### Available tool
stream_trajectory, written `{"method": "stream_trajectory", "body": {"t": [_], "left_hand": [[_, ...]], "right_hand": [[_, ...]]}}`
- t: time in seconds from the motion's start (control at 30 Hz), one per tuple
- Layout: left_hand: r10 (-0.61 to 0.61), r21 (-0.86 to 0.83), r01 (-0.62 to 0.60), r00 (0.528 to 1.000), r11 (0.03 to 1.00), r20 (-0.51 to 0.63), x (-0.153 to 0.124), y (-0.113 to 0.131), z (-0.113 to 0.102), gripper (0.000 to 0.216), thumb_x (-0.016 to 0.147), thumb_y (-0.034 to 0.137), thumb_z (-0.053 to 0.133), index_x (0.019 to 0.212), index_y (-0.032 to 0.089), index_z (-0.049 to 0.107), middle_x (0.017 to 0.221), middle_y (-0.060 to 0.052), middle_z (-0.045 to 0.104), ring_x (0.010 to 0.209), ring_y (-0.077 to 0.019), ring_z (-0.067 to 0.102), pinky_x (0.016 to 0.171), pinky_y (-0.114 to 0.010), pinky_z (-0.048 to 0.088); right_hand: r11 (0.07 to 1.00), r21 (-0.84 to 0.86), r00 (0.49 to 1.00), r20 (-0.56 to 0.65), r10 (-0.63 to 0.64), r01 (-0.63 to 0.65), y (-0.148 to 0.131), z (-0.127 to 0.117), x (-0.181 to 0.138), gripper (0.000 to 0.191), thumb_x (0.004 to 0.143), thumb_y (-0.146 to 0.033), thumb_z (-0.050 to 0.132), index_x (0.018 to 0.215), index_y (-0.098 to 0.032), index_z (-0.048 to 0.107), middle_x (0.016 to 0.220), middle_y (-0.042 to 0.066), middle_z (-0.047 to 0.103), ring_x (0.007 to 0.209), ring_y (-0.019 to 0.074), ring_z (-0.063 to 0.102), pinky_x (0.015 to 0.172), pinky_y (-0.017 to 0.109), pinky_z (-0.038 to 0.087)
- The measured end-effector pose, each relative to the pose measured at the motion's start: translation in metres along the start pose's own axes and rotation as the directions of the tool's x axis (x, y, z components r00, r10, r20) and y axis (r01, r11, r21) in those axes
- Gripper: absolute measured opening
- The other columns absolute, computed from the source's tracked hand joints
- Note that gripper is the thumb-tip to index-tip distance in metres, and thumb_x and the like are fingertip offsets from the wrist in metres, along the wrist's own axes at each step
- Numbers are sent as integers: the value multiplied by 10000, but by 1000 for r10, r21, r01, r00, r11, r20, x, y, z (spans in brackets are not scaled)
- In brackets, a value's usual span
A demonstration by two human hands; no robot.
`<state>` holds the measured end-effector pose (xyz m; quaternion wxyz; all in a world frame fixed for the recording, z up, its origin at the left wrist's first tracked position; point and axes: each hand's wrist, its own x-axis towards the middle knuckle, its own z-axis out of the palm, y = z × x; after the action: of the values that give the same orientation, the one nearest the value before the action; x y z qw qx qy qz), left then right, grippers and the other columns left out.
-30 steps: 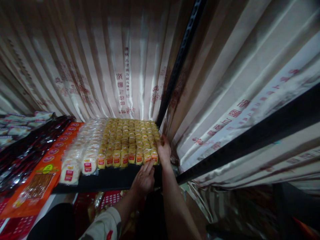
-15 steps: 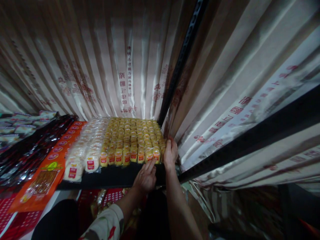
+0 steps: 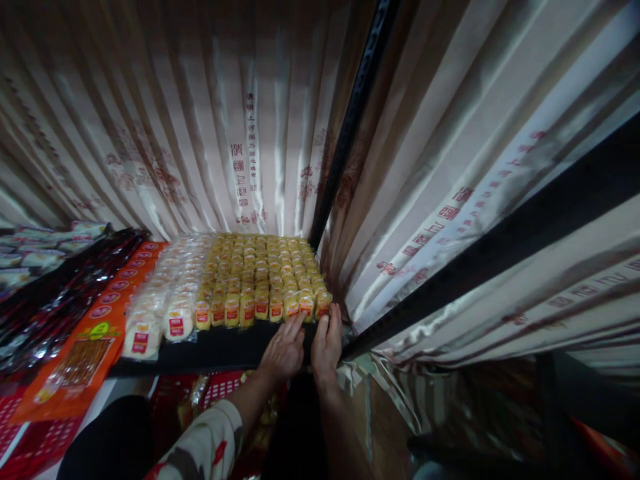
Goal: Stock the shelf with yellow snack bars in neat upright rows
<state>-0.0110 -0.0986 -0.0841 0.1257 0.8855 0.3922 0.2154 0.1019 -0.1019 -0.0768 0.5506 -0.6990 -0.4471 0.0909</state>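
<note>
Rows of small yellow wrapped cakes (image 3: pixel 261 280) with red-and-white labels stand packed on a black shelf (image 3: pixel 220 350). My left hand (image 3: pixel 285 347) lies with its fingers stretched against the front of the cakes near the right end. Beside it, my right hand (image 3: pixel 327 343) is held with straight fingers at the front of the rightmost cake (image 3: pixel 323 303). Neither hand is wrapped round anything. To the left of the yellow cakes are rows of white wrapped cakes (image 3: pixel 179 323) with red labels.
Orange snack packets (image 3: pixel 90 347), dark shiny packets (image 3: pixel 65 300) and pale packets (image 3: pixel 45 257) fill the shelf's left side. Pleated curtains (image 3: pixel 240 133) hang behind and at the right. A black upright post (image 3: pixel 345 147) stands at the corner. Red baskets (image 3: pixel 223 387) sit below.
My right hand has moved from the right side of the cakes round to their front, nearer my left hand. My left hand stays at the front. The view has shifted slightly.
</note>
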Motion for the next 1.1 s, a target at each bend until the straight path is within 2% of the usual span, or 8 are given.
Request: {"method": "stream_trajectory", "body": {"t": [0.17, 0.33, 0.6, 0.77, 0.87, 0.93, 1.0, 1.1], "left_hand": [[14, 15, -14, 1000, 1000, -15, 1, 1, 0, 380, 782, 92, 373, 1119, 83, 547, 1457, -146, 299, 1337, -258, 282, 1076, -454, 328], [12, 74, -12, 1000, 997, -5, 0, 2, -2, 371, 780, 86, 385, 1102, 91, 571, 1435, -132, 348, 1317, -270, 315, 1048, -450, 359], [35, 105, -30, 998, 994, -43, -1, -1, 6, 408, 830, 137, 404, 1220, 90, 513, 1405, -143, 393, 1284, -254, 363, 1042, -424, 355], [47, 137, -41, 998, 990, -39, 0, 0, 2, 394, 841, 144, 414, 1220, 101, 511, 1371, -146, 435, 1245, -247, 405, 1033, -406, 359], [79, 146, -72, 996, 987, -46, 0, 4, -6, 312, 883, 166, 379, 1134, 124, 560, 1314, -131, 490, 1195, -225, 446, 1015, -392, 377], [88, 119, -80, 994, 990, -66, -7, 7, -9, 284, 906, 196, 366, 1087, 139, 577, 1263, -113, 525, 1155, -211, 467, 991, -373, 401], [47, 65, -41, 995, 997, -92, -26, 9, -9, 266, 909, 227, 384, 1062, 147, 586, 1198, -102, 559, 1105, -204, 490, 948, -353, 437], [-49, -25, 49, 998, 999, -25, -77, 7, 0, 244, 885, 243, 431, 1042, 164, 601, 1079, -92, 606, 1009, -206, 531, 876, -351, 480]], "right_hand": [[993, -11, 990, 72, -119, 120, 11, 8, 3, 535, 904, -405, 238, 1250, -88, 495, 1317, 179, 479, 1251, 227, 403, 1054, 470, 297], [993, -54, 993, 73, -98, 102, 17, 9, 2, 542, 910, -411, 233, 1270, -89, 479, 1383, 187, 391, 1303, 248, 328, 1058, 482, 285], [972, -132, 977, 108, -183, 196, 21, 12, -7, 528, 926, -364, 228, 1341, -81, 393, 1413, 186, 357, 1331, 242, 285, 1070, 496, 259], [967, -140, 975, 92, -202, 213, 13, 7, -12, 527, 923, -377, 251, 1350, -96, 377, 1440, 188, 306, 1347, 268, 243, 1055, 533, 258], [969, -105, 973, 74, -218, 225, 4, -4, -29, 480, 922, -347, 280, 1330, -122, 394, 1422, 182, 332, 1321, 266, 293, 1034, 532, 291], [971, -42, 969, 87, -232, 237, -2, -12, -49, 443, 923, -318, 293, 1301, -122, 415, 1366, 182, 406, 1273, 251, 366, 1013, 507, 331], [974, 30, 969, 100, -227, 226, -6, -19, -73, 410, 919, -307, 310, 1259, -123, 445, 1291, 176, 479, 1210, 238, 434, 979, 474, 377], [989, 85, 978, 158, -133, 121, -13, -22, -112, 357, 908, -323, 331, 1156, -140, 511, 1163, 150, 560, 1101, 222, 512, 945, 437, 408]]}}
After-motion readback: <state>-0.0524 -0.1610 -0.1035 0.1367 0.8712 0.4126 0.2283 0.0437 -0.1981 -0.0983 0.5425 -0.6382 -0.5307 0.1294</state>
